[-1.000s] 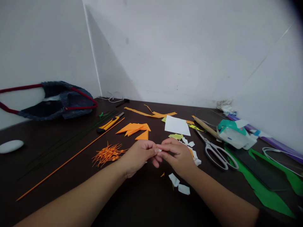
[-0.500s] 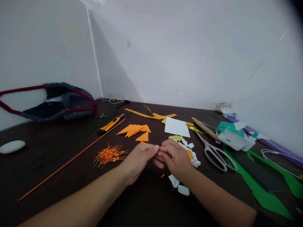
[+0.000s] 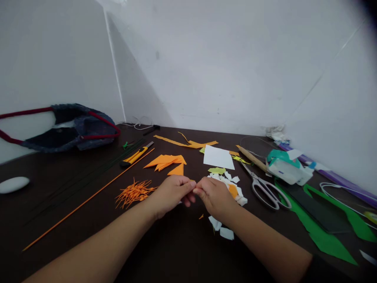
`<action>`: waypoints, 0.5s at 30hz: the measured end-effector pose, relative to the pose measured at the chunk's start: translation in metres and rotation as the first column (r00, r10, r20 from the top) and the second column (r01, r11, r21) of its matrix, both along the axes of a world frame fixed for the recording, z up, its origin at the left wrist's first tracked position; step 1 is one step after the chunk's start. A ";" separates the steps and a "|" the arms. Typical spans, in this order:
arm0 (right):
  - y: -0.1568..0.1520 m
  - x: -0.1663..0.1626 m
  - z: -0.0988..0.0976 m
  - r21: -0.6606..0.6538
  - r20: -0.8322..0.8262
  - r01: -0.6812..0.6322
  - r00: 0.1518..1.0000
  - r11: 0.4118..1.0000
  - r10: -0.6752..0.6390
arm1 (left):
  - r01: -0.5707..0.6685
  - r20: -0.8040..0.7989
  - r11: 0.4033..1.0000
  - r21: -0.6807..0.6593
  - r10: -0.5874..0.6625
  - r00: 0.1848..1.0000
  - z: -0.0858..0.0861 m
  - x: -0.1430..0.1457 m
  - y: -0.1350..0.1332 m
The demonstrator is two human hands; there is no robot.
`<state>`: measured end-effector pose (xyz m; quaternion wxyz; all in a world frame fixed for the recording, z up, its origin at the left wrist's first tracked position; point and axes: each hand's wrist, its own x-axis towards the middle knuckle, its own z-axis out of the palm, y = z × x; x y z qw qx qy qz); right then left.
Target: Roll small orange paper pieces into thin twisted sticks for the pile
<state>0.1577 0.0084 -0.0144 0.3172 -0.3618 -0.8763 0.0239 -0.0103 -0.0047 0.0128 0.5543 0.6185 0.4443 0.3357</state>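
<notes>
My left hand [image 3: 174,193] and my right hand [image 3: 216,197] meet fingertip to fingertip above the dark table, thumbs and forefingers pinched. Whatever lies between the fingertips is too small and too covered to name. Left of my left hand is a pile of thin orange twisted paper strands [image 3: 134,193], some with small knobs. Just beyond the hands lie folded orange paper pieces [image 3: 166,160]. By my right hand are scattered white paper scraps [image 3: 240,192] with a bit of orange among them, and a tiny orange shred [image 3: 201,216] lies below the fingers.
Scissors [image 3: 266,190] lie at right, near green paper [image 3: 326,243], a dark flat slab [image 3: 321,210] and a teal-and-clear tape dispenser [image 3: 287,167]. At left are a yellow cutter [image 3: 135,156], a long orange stick [image 3: 88,200], a denim bag [image 3: 70,129] and a white oval object [image 3: 14,184].
My right hand has turned and its fingers have closed more tightly against my left fingertips. The view has shifted slightly. The things on the table stay put.
</notes>
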 end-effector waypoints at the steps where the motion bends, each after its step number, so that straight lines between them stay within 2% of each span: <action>1: 0.000 0.000 0.000 0.010 0.006 0.006 1.000 1.000 -0.006 | 0.022 0.003 1.000 0.000 -0.022 1.000 -0.001 0.001 -0.001; 6: -0.001 0.000 0.001 0.076 -0.017 -0.008 1.000 0.997 0.010 | 0.055 0.019 0.998 -0.011 -0.055 0.998 -0.001 0.006 -0.005; 8: -0.001 0.001 0.003 0.092 -0.035 -0.008 0.999 0.996 0.011 | 0.035 -0.032 0.999 -0.003 -0.035 0.999 0.002 0.002 -0.003; 9: -0.001 0.001 0.003 0.084 -0.046 -0.009 0.999 0.996 0.013 | -0.004 -0.082 1.000 0.023 0.006 0.997 0.003 -0.001 0.001; 11: -0.001 0.002 0.004 0.016 -0.080 -0.043 0.996 0.999 0.044 | -0.152 -0.206 0.980 0.127 0.176 0.963 0.004 -0.014 0.013; 13: 0.000 0.003 0.004 -0.102 -0.134 -0.097 0.987 0.990 0.083 | -0.292 -0.344 0.909 0.298 0.388 0.855 0.004 -0.029 0.027; 15: 0.002 0.004 0.004 -0.198 -0.183 -0.122 0.979 0.973 0.086 | -0.280 -0.499 0.852 0.443 0.494 0.712 0.001 -0.043 0.040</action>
